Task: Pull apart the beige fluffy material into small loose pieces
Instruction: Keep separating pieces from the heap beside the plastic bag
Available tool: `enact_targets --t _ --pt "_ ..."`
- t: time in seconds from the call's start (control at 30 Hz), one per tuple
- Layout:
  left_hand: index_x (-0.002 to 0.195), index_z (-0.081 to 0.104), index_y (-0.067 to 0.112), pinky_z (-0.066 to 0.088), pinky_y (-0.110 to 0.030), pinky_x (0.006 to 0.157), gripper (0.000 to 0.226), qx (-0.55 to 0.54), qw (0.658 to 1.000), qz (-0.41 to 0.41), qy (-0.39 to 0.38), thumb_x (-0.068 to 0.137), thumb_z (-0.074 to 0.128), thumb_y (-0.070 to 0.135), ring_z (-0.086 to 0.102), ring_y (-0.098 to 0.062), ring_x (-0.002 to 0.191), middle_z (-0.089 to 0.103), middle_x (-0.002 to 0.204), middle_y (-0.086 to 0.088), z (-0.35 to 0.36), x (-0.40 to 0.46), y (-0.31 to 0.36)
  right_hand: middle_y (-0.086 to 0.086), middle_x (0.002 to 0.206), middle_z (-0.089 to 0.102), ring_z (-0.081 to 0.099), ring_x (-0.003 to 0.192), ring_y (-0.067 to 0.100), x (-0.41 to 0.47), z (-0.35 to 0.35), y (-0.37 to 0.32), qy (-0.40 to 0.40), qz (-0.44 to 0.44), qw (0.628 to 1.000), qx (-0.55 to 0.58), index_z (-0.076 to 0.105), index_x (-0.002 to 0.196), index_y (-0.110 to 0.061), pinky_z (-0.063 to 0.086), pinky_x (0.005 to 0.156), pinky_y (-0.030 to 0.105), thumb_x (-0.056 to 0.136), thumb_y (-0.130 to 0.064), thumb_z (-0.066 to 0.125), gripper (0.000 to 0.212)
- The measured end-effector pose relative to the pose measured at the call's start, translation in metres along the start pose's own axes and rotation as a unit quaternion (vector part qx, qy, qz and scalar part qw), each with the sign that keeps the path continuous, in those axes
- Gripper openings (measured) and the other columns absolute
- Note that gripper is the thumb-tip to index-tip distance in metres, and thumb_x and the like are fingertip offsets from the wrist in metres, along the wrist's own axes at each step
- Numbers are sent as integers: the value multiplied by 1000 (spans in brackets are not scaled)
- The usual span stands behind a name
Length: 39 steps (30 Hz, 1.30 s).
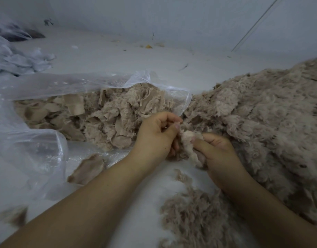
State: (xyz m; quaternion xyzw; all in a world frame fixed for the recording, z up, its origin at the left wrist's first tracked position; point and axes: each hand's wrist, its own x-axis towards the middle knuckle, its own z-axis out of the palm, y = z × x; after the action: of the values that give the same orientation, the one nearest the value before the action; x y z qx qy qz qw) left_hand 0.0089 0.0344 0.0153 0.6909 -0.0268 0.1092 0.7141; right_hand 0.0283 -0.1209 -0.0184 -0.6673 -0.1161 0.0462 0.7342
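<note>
tuft: small pale beige fluffy tuft point(187, 145) sits right btwn both hands, center of frame, just above the white surface point(118, 56)

left hand: left hand point(154, 138), fingers curled, thumb + fingertips pinching the tuft's upper end, grip pressed tight on it

right hand: right hand point(218, 156), thumb laid along the tuft's lower part w/ fingers curled behind it, so grip is closed round the fluff too

big pile: large heap of beige shaggy fluffy material point(261, 119) fills the right side, touching the right hand and running off the frame edge

loose bits: flat scatter of beige fluffy pieces point(193, 217) near the bottom, btwn the two forearms, partly under the right forearm

bag: clear crinkled plastic bag point(52, 85) lying open on the left, mouth facing the hands

bag contents: beige fabric-backed scraps point(104, 115) piled inside, some showing smooth backing, some fuzzy side up

stray scraps: one beige scrap point(88, 169) lying on the plastic just left of the left forearm; another blurry one point(14, 214) at bottom left

far left: bunched white cloth or plastic point(16, 58), too blurry to tell which

back: tiny debris specks incl a yellow-orange bit point(148, 46) near the wall point(172, 17)
</note>
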Motion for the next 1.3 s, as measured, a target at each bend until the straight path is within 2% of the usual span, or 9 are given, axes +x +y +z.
enact_targets --t 0.17,0.4,0.53,0.67,0.77,0.87,1.0,1.2,1.3 --pt "75 59 3 30 -16 35 19 8 1000 1 -15 81 76 9 40 -12 30 52 46 -3 4 -5 -3 21 77 72 68 69 30 -2 -1 -1 -24 -15 1000 7 75 86 -6 56 64 36 81 -46 72 41" --pt "73 63 4 35 -21 36 19 21 1000 -17 6 90 61 -3 45 -17 34 51 46 -14 0 -2 -1 21 85 73 70 78 32 -1 -1 0 -27 -11 999 32 77 87 -8 57 73 42 89 -27 64 23" --pt "78 68 4 35 -23 39 19 13 997 -56 -51 94 57 1 44 -21 39 53 53 -17 3 -4 1 30 81 69 66 77 44 -2 1 -5 -65 -23 997 45 71 84 4 57 75 48 97 -25 58 34" --pt "77 59 8 32 -21 36 21 -28 997 -55 -41 96 58 15 43 -19 35 50 50 -10 3 -5 2 26 80 70 68 75 39 -3 1 -4 -37 -33 998 29 73 82 0 55 72 41 96 -26 61 32" --pt "84 55 4 30 -18 34 27 -15 998 -40 -38 86 70 27 42 -16 32 55 49 -3 5 -6 3 43 84 59 62 78 55 -3 1 -1 -9 -50 999 -2 62 84 14 56 76 55 86 -40 72 55" --pt "80 53 4 30 -17 33 26 11 998 -45 -39 82 75 17 41 -15 31 50 47 -1 6 -7 1 46 89 58 56 88 63 -3 2 -1 -4 -67 998 -6 63 88 14 55 81 56 82 -35 72 50" --pt "81 51 10 36 -22 34 31 39 995 -54 -73 76 81 11 46 -17 36 55 62 -9 3 -7 2 17 83 75 73 79 32 -4 0 -4 -22 -50 998 32 79 87 -17 59 68 30 84 -32 70 18" --pt "89 55 8 43 -24 37 30 9 992 -76 -97 75 81 3 54 -21 38 61 63 -10 -3 -2 0 19 80 74 72 73 29 -7 1 -9 -38 -34 997 62 77 88 -12 58 66 32 88 -32 68 23" --pt "87 56 7 44 -24 36 23 3 989 -95 -113 80 72 -7 54 -20 37 61 57 -6 -7 1 0 29 83 70 69 76 41 -5 -1 -6 -30 -17 998 58 73 89 0 57 72 44 90 -28 68 29"
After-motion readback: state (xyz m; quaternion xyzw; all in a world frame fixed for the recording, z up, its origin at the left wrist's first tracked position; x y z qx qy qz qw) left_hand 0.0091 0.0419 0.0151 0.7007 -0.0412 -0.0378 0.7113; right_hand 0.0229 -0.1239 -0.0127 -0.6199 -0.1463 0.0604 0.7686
